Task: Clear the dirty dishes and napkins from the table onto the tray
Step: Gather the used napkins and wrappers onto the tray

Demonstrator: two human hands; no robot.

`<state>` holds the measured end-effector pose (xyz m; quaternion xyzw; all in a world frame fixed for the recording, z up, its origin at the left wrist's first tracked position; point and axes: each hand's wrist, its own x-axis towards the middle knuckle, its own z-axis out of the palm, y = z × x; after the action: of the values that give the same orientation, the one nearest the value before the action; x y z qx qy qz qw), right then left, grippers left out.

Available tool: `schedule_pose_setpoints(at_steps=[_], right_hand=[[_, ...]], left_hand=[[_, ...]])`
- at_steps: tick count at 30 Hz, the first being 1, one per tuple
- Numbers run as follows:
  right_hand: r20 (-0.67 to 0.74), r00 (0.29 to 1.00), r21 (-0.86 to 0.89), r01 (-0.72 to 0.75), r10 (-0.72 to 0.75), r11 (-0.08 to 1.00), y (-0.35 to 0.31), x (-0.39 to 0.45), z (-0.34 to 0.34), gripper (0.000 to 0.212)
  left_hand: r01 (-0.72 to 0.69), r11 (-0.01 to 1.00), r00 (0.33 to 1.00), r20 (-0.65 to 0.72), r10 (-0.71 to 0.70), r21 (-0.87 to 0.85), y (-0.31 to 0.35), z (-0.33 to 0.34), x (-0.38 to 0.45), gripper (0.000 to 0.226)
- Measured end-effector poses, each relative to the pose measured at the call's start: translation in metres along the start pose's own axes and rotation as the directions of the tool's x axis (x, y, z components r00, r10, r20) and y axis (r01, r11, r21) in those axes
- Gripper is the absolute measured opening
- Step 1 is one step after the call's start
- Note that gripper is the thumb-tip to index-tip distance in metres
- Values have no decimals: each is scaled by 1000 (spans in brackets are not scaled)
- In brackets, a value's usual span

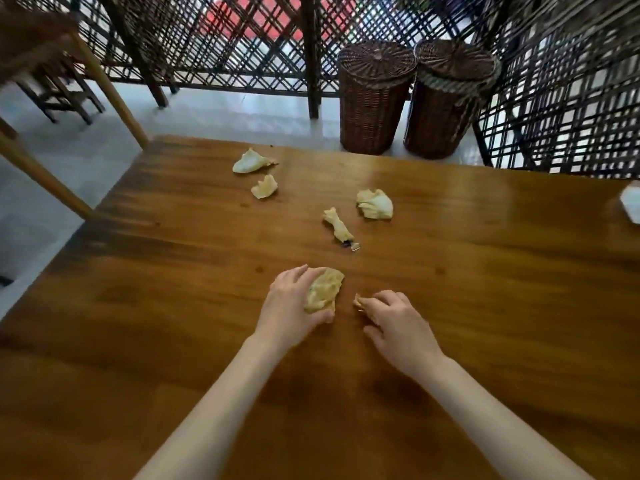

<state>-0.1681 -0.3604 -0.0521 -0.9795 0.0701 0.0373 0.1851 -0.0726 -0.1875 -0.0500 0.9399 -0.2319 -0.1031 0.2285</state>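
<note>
Several crumpled napkins lie on the wooden table point(173, 271). My left hand point(289, 306) grips a stained crumpled napkin point(323, 289) between fingers and thumb near the table's middle. My right hand point(394, 317) pinches a small napkin scrap point(358, 301) under its curled fingers, close beside the left. Farther off lie a twisted napkin point(337, 227) with a small dark bit at its near end, a wadded napkin point(375, 204), a small napkin point(265, 187) and a larger napkin point(252, 161) near the far edge. No tray or dishes are in view.
A white object point(631, 202) is cut off at the table's right edge. Two lidded wicker baskets point(375, 98) point(446, 102) stand on the floor beyond the far edge. Lattice screens rise behind them. Wooden chair legs point(110, 95) stand at the left.
</note>
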Motion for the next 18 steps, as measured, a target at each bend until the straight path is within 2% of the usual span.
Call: schedule_pose_setpoints(at_steps=[4, 10, 14, 18], right_hand=[[-64, 997, 53, -33, 37, 998, -2, 0, 3, 39], [-139, 987, 64, -76, 84, 995, -4, 5, 1, 29], [-239, 965, 88, -87, 106, 992, -13, 34, -5, 31], [-277, 948, 152, -118, 157, 981, -25, 69, -5, 45]], left_hand=[[-25, 1000, 999, -32, 25, -3, -6, 11, 5, 70], [-53, 997, 986, -163, 43, -61, -1, 20, 8, 38], [-91, 990, 973, -221, 65, -110, -13, 4, 23, 38], [-116, 990, 969, -229, 96, -76, -31, -18, 41, 41]])
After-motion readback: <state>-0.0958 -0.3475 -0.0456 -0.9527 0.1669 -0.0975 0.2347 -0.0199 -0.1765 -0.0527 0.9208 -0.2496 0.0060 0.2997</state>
